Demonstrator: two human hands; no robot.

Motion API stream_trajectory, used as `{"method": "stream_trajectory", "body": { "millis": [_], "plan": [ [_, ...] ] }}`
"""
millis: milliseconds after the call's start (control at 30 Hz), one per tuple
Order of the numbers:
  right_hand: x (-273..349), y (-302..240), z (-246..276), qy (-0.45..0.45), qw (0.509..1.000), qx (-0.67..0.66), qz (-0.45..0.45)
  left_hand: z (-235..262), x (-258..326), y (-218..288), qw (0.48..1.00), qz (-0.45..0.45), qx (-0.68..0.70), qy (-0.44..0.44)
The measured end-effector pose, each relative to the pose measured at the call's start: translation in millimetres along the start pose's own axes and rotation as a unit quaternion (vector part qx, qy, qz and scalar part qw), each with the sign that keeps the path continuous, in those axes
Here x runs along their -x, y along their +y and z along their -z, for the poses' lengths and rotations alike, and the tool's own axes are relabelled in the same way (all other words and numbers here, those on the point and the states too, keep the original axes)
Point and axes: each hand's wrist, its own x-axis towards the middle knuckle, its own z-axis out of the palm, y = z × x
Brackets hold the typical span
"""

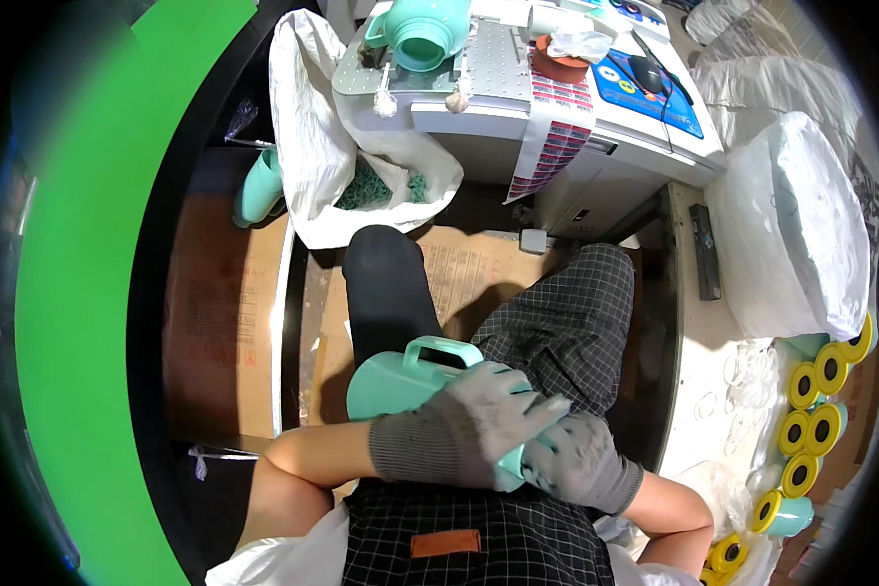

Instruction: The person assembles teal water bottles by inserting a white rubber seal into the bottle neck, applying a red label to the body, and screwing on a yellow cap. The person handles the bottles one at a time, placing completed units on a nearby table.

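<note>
Bkgd bench (479, 119) cut off; L hand (495, 410), R hand (576, 459) hide pt. mint jug (389, 386).

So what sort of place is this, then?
Probably a factory or workshop: several yellow-ended turquoise containers sit at the right, a white sack holds green scraps, and a turquoise jug lies in the person's lap.

Work wear, one set — black apron (552, 547) with fine white grid and brown rectangular patch (445, 543), white sleeves (298, 555), black trouser leg (386, 293); left hand (488, 415) and right hand (576, 459) in pale grey gloves — darker ribbed cuffs (415, 447).
</note>
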Motion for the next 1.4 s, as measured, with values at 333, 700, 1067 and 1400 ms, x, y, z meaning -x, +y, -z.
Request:
{"method": "stream_trajectory", "body": {
  "millis": [333, 700, 1067, 1400],
  "plan": [
    [-109.3, 67.5, -27.8, 0.455, 0.882, -0.057, -0.109, 48.0, 71.6, -15.9, 0.985, 0.017, 0.144, 0.098],
    [-302.7, 223.6, -125.4, 0.456, 0.809, -0.259, -0.265, 52.7, 66.8, -16.2, 0.981, 0.02, 0.168, 0.096],
    [-367.5, 259.5, -158.9, 0.191, 0.568, -0.71, -0.369, 56.9, 90.3, -20.2, 0.967, 0.042, 0.197, 0.158],
    [-123.2, 169.2, -96.6, 0.299, 0.684, -0.588, -0.311, 29.1, 61.0, -52.5, 0.9, 0.182, 0.23, 0.321]
  ]
}}
